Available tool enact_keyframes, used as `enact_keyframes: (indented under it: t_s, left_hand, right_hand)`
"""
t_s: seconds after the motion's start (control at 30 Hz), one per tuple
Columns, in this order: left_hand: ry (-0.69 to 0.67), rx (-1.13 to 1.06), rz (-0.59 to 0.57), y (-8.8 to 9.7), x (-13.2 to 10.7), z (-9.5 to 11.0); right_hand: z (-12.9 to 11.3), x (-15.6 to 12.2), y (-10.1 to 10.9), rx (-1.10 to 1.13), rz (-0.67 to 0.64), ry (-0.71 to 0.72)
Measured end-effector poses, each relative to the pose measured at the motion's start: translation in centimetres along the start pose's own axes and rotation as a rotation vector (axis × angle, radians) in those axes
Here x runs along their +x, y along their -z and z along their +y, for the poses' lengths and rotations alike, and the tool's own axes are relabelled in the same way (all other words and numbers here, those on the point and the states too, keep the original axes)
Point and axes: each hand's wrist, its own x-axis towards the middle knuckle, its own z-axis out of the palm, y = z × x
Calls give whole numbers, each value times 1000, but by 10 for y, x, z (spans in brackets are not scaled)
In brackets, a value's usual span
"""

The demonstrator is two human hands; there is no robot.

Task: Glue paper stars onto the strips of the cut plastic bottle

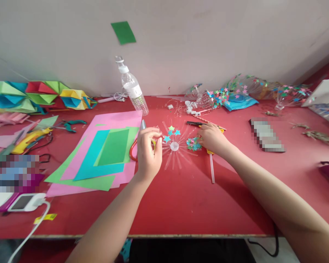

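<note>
A clear plastic bottle cut into long strips (174, 146) lies splayed on the red table, with several blue and green paper stars on its upper left strips. My left hand (150, 151) is raised at its left side, thumb and fingers closed on one clear strip. Just right of the strips is a small pile of paper stars (194, 143). My right hand (213, 138) reaches down beside this pile with curled fingers; what they hold is hidden. Beneath it show a black and yellow tool (194, 124) and a clear glue stick (212, 170). Orange-handled scissors (133, 150) are partly behind my left hand.
Coloured paper sheets (99, 175) lie left, with a tall plastic bottle (134, 89) behind. Pliers (70, 126) and a yellow tool (30, 142) are further left. Star-covered plastic pieces (221, 96) line the wall. A phone (267, 135) lies right; a white charger (26, 202) sits front left.
</note>
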Motion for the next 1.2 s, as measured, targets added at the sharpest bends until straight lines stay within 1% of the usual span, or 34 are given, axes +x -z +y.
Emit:
enact_keyframes:
  t_s: [0.17, 0.3, 0.47, 0.73, 0.97, 1.1, 1.2]
  left_hand:
    - [-19, 24, -25, -1, 0, -1]
    - [8, 9, -43, -1, 0, -3]
    - [23, 4, -40, -1, 0, -4]
    - [11, 11, -37, -1, 1, -2]
    - [-4, 18, -28, 0, 2, -1]
    - [-4, 12, -29, 1, 2, 0]
    - [-11, 15, -32, 2, 2, 1]
  right_hand:
    - [3, 3, -12, 11, 48, 5]
    - [7, 4, -15, 35, 44, 35]
    - [6, 3, -17, 49, 55, 27]
    - [-3, 1, -12, 56, 94, 34]
    - [-6, -1, -10, 74, 150, 2]
    - [-4, -1, -4, 115, 153, 3]
    - [-1, 0, -1, 154, 128, 0]
